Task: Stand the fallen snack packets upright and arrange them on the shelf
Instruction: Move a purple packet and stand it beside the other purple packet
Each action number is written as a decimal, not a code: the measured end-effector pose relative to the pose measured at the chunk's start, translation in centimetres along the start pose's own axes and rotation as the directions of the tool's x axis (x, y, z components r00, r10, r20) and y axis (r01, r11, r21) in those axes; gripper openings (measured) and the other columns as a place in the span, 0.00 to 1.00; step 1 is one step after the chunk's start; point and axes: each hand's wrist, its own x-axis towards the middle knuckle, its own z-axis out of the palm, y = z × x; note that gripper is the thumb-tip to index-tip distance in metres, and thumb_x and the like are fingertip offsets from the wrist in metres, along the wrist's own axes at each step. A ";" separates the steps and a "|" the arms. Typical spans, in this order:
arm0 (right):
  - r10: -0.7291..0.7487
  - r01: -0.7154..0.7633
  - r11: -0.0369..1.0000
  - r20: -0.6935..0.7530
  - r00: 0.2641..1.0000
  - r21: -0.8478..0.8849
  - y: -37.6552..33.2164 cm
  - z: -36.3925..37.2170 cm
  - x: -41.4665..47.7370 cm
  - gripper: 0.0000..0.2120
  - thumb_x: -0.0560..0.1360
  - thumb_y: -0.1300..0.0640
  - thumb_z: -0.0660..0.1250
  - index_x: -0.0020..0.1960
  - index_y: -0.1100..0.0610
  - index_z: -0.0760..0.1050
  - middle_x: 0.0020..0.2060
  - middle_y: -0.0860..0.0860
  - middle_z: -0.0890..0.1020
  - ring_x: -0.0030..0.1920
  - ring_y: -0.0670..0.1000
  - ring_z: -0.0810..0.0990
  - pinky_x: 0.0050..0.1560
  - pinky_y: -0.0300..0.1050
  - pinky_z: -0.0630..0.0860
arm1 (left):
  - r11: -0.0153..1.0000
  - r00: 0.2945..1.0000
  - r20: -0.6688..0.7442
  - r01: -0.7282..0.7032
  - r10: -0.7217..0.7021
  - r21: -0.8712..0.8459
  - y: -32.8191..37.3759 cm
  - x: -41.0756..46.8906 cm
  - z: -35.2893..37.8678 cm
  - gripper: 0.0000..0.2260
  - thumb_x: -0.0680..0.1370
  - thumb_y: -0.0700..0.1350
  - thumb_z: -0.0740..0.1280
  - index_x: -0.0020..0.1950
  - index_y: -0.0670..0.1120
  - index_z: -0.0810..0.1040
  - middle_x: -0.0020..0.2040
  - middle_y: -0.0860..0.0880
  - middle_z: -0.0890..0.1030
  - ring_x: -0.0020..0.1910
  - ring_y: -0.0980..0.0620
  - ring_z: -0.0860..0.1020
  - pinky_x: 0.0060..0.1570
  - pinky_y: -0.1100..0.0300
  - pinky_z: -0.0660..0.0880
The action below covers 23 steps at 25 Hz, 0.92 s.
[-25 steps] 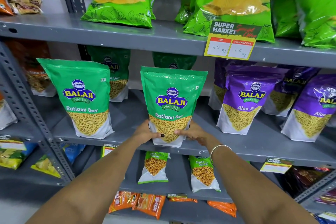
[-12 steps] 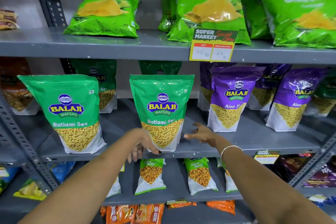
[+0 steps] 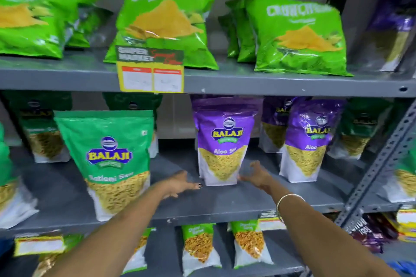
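Note:
A purple Aloo Sev packet [image 3: 222, 141] stands upright on the grey middle shelf [image 3: 225, 209]. My left hand [image 3: 180, 183] is open just left of its base, fingers spread, apart from it. My right hand [image 3: 256, 174] is open at the packet's lower right corner, close to it or just touching. A green Ratlami Sev packet [image 3: 110, 159] stands upright to the left, free of both hands. More purple packets [image 3: 308, 139] stand to the right.
Green Crunchem chip bags [image 3: 166, 20] lean on the top shelf behind a yellow price tag [image 3: 150, 74]. Small Chana packets [image 3: 200, 247] stand on the lower shelf. A perforated grey upright [image 3: 380, 159] bounds the right side. Dark green packets stand at the back.
Both hands let go of the green Ratlami Sev packet and moved right to either side of the purple Aloo Sev packet. The view shifted right.

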 end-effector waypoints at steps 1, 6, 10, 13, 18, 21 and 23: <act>-0.023 0.023 0.998 0.000 1.000 0.057 0.7 -0.8 1.2 0.34 0.66 0.56 0.76 0.65 0.62 0.61 0.56 0.52 0.71 0.59 0.50 0.68 0.55 0.42 0.67 | 0.998 0.997 -0.071 -0.008 0.003 -0.069 0.4 1.1 0.9 0.37 0.73 0.48 0.70 0.76 0.40 0.54 0.76 0.42 0.62 0.70 0.46 0.67 0.62 0.54 0.71; -0.156 0.107 0.956 0.165 0.974 0.273 1.4 -2.2 5.7 0.41 0.62 0.61 0.79 0.69 0.63 0.62 0.67 0.57 0.72 0.68 0.57 0.70 0.66 0.52 0.71 | 0.987 0.963 -0.268 -0.066 0.025 -0.147 1.0 6.1 2.8 0.52 0.53 0.58 0.80 0.72 0.43 0.64 0.71 0.45 0.70 0.69 0.46 0.70 0.69 0.49 0.67; -0.304 0.177 0.913 0.325 0.895 0.368 0.9 -1.5 5.8 0.21 0.66 0.69 0.73 0.57 0.61 0.74 0.58 0.57 0.79 0.49 0.46 0.83 0.49 0.38 0.79 | 0.959 0.948 -0.319 -0.100 0.010 -0.267 0.8 8.7 4.1 0.51 0.44 0.58 0.79 0.65 0.46 0.71 0.63 0.46 0.79 0.62 0.47 0.77 0.64 0.47 0.73; -0.364 0.203 0.871 0.310 0.878 0.448 0.5 -1.4 4.5 0.19 0.68 0.76 0.67 0.56 0.62 0.74 0.57 0.57 0.77 0.35 0.33 0.82 0.39 0.27 0.78 | 0.935 0.939 -0.345 -0.112 -0.011 -0.336 -0.8 10.2 4.6 0.49 0.44 0.60 0.77 0.64 0.46 0.72 0.62 0.45 0.80 0.61 0.45 0.77 0.63 0.46 0.74; -0.279 0.141 0.905 0.311 0.909 0.401 0.5 -1.6 1.4 0.22 0.69 0.70 0.70 0.59 0.57 0.69 0.56 0.56 0.77 0.41 0.37 0.77 0.31 0.25 0.73 | 0.938 0.939 -0.344 -0.096 -0.026 -0.334 -1.2 7.6 5.7 0.42 0.49 0.56 0.79 0.61 0.47 0.73 0.60 0.46 0.81 0.59 0.46 0.78 0.61 0.45 0.75; -0.218 0.097 0.925 0.301 0.928 0.368 0.8 -1.7 -0.8 0.22 0.70 0.66 0.71 0.61 0.56 0.68 0.52 0.50 0.79 0.43 0.40 0.75 0.30 0.28 0.71 | 0.941 0.937 -0.348 -0.100 -0.020 -0.323 0.0 3.8 6.8 0.41 0.51 0.54 0.78 0.62 0.46 0.72 0.61 0.46 0.80 0.59 0.45 0.78 0.61 0.45 0.75; -0.187 0.068 0.933 0.312 0.931 0.354 1.1 -1.6 -2.0 0.21 0.70 0.65 0.71 0.60 0.56 0.69 0.46 0.46 0.78 0.42 0.40 0.75 0.27 0.26 0.72 | 0.941 0.938 -0.346 -0.115 -0.002 -0.319 0.5 1.5 7.2 0.39 0.53 0.52 0.78 0.62 0.44 0.72 0.61 0.45 0.80 0.60 0.45 0.78 0.62 0.45 0.74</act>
